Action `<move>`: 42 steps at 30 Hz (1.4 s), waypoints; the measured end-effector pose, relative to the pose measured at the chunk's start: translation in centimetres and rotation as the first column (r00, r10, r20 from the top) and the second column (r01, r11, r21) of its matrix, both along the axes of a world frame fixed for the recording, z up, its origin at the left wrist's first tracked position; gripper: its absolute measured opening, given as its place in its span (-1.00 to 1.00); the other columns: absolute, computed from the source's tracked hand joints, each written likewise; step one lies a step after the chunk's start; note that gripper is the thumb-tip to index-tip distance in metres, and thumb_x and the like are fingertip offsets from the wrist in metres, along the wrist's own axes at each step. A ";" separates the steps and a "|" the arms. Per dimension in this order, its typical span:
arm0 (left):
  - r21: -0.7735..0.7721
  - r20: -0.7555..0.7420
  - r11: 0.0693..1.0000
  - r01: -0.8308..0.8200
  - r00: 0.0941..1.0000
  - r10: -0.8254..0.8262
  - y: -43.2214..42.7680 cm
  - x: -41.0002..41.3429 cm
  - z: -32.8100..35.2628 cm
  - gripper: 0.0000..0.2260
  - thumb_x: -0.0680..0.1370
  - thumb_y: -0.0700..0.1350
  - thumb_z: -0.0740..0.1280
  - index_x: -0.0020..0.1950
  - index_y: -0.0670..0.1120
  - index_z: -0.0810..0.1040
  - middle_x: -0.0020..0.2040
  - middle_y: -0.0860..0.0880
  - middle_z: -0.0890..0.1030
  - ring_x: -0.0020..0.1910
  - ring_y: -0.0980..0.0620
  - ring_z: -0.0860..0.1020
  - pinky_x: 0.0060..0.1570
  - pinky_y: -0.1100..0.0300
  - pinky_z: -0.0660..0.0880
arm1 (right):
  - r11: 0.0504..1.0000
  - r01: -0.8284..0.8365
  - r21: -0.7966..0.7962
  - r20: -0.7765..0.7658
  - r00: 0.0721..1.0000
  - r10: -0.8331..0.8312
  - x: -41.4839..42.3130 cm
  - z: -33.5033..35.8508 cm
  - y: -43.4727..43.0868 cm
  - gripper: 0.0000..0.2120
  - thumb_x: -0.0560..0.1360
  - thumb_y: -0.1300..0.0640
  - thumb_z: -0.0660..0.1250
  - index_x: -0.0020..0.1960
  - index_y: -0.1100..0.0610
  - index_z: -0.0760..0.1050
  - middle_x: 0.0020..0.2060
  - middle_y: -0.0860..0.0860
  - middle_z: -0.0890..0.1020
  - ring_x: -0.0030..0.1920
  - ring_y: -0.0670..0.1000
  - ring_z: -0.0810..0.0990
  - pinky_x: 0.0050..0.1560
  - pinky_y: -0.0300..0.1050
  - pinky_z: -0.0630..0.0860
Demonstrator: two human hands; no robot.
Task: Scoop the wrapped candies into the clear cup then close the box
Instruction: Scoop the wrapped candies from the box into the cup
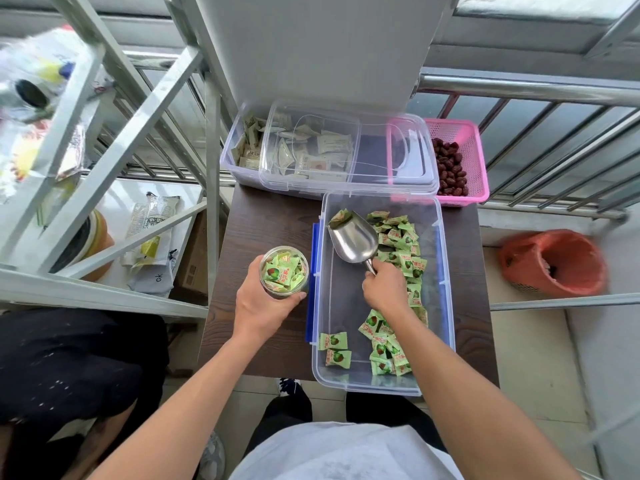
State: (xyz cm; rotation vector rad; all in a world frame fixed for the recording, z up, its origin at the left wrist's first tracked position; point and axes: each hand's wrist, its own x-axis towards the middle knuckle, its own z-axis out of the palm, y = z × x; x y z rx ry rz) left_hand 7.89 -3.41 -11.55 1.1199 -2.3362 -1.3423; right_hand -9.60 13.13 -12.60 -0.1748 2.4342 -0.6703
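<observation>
A clear plastic box (446, 306) with blue latches lies open on the dark wooden table (256, 220). Green wrapped candies (401, 244) lie scattered along its right side and near corner. My right hand (384, 287) grips the handle of a metal scoop (353, 239) inside the box; the scoop's mouth points away and one candy rests at its far lip. My left hand (263, 303) holds the clear cup (284, 270) upright on the table just left of the box. The cup is nearly full of green candies. The box's clear lid (381, 174) lies behind, on top of another container.
Behind the box, a second clear container (242, 150) holds pale packets. A pink basket (474, 157) of red dates sits at the back right. A metal rack (104, 161) stands to the left, railings behind, and an orange-lined bin (554, 261) on the floor to the right.
</observation>
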 end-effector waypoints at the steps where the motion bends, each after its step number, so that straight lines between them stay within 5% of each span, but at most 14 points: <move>1: 0.000 0.001 1.000 0.000 1.000 0.000 0.0 0.0 0.0 -0.23 0.25 0.02 0.70 0.35 0.16 0.39 0.17 0.17 0.56 0.17 0.17 0.52 0.09 0.44 0.40 | 1.000 0.015 -0.012 -0.013 1.000 -0.015 0.3 -0.4 0.4 -0.69 0.59 0.22 0.19 0.27 0.13 0.55 0.07 0.13 0.64 0.08 0.21 0.61 -0.06 -0.07 0.48; 3: 0.001 0.005 1.000 0.001 1.000 -0.001 0.0 0.0 0.1 -0.24 0.25 0.01 0.70 0.34 0.16 0.39 0.16 0.17 0.56 0.17 0.18 0.52 0.07 0.48 0.38 | 0.997 0.054 -0.059 -0.028 0.998 -0.056 0.5 -1.0 1.0 -0.61 0.61 0.20 0.20 0.43 0.12 0.46 0.21 0.09 0.60 0.21 0.18 0.57 0.12 -0.04 0.47; 10: 0.000 0.010 1.000 0.003 1.000 -0.003 0.0 -0.1 0.1 -0.23 0.25 0.01 0.70 0.36 0.12 0.40 0.17 0.17 0.56 0.18 0.18 0.52 0.06 0.51 0.38 | 0.941 0.215 -0.262 0.100 0.976 -0.195 0.4 -1.7 2.1 -0.61 0.61 0.19 0.27 0.44 0.16 0.45 0.27 0.07 0.60 0.29 0.09 0.53 0.23 -0.17 0.35; 14: 0.001 0.016 1.000 0.002 1.000 -0.002 0.0 0.0 0.2 -0.22 0.25 0.02 0.70 0.38 0.11 0.40 0.18 0.16 0.56 0.19 0.17 0.52 0.07 0.46 0.40 | 0.934 0.228 -0.275 0.184 0.966 -0.181 0.3 -1.5 2.8 -0.60 0.61 0.17 0.29 0.44 0.12 0.46 0.25 0.04 0.61 0.28 0.09 0.56 0.30 -0.06 0.44; 18: 0.014 0.009 1.000 0.002 1.000 -0.002 0.1 0.0 0.4 -0.24 0.25 0.01 0.70 0.33 0.17 0.38 0.15 0.18 0.55 0.17 0.17 0.52 0.07 0.45 0.40 | 0.942 0.153 -0.297 0.148 0.982 -0.113 0.5 1.2 4.1 -0.69 0.61 0.18 0.29 0.32 -0.01 0.56 -0.12 -0.08 0.64 -0.07 0.02 0.59 -0.10 -0.10 0.48; 25: 0.028 0.001 1.000 -0.004 1.000 0.004 0.0 0.0 0.6 -0.27 0.25 0.03 0.70 0.26 0.27 0.36 0.10 0.30 0.54 0.14 0.21 0.53 0.12 0.31 0.47 | 0.932 -0.104 -0.347 0.136 0.978 0.159 0.8 11.8 6.7 -0.72 0.60 0.24 0.33 0.05 -0.16 0.60 -0.31 0.03 0.56 -0.34 -0.04 0.48 -0.30 -0.08 0.44; 31: 0.025 -0.044 0.999 -0.042 0.998 0.043 0.7 0.1 1.3 -0.35 0.30 0.01 0.65 0.15 0.47 0.35 0.05 0.32 0.59 0.07 0.35 0.56 0.06 0.24 0.56 | 0.902 -0.256 -0.347 0.384 0.839 0.386 2.7 15.8 6.0 -0.82 0.62 0.24 0.29 0.04 0.13 0.68 -0.29 0.05 0.54 -0.36 -0.06 0.52 -0.26 -0.15 0.46; 38: 0.070 -0.069 0.997 -0.038 0.997 0.043 0.8 0.1 1.6 -0.44 0.31 -0.04 0.55 0.19 0.35 0.43 0.07 0.29 0.61 0.09 0.24 0.59 0.15 0.07 0.57 | 0.927 -0.192 -0.322 0.513 0.787 0.342 4.5 16.4 2.4 -0.73 0.64 0.24 0.23 -0.13 0.38 0.58 -0.32 0.22 0.58 -0.43 -0.01 0.53 -0.42 -0.26 0.46; 42: 0.075 -0.072 0.997 -0.020 0.997 0.025 0.8 0.0 2.1 -0.43 0.19 0.09 0.48 0.15 0.39 0.41 0.05 0.28 0.61 0.07 0.31 0.58 0.08 0.29 0.54 | 0.938 -0.100 -0.332 0.549 0.788 0.278 4.4 17.4 1.7 -0.67 0.65 0.19 0.23 -0.21 0.31 0.60 -0.44 0.21 0.58 -0.52 0.00 0.49 -0.48 -0.28 0.42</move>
